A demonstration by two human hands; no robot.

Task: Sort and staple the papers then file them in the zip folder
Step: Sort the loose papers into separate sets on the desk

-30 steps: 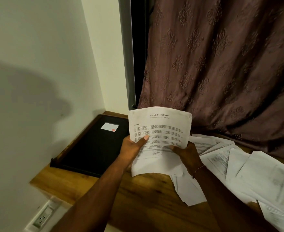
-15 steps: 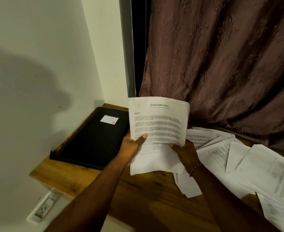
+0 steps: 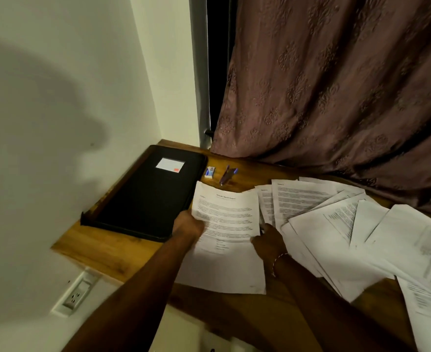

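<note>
1. On the wooden desk (image 3: 123,252), pushed into the corner by the wall, lies the zip folder (image 3: 148,194). It is black, flat and closed, with rounded corners and a small white label (image 3: 170,165) near its far edge. The label has a red mark at one corner.
2. Just beside the folder's far right corner sits a small box (image 3: 210,172), white and blue. Near it lies a stapler (image 3: 227,175), dark with a blue end, and the two are apart.
3. Sheet (image 3: 227,214): white, with dense black print in paragraphs and a centred heading too blurred to read. Its top edge curls upward. Its lower part, mostly blank, lies flat on the desk, and its left edge overlaps the folder's near right corner.
4. Left hand (image 3: 187,226): fingers curled round the sheet's left edge, gripping it.
5. Right hand (image 3: 269,243): holds the sheet's right edge, thumb on the printed face. The fingers underneath are hidden. A thin bracelet (image 3: 279,260) circles the wrist.
6. Papers (image 3: 336,224): loose white printed pages fanned out across the right half of the desk. They overlap one another at many angles, and some run past the frame edge. The nearest ones touch the right hand.
7. Background: a brown patterned curtain (image 3: 336,85) hangs behind the desk, its hem resting near the far papers. A wall socket (image 3: 76,293) sits below the desk's left edge.
</note>
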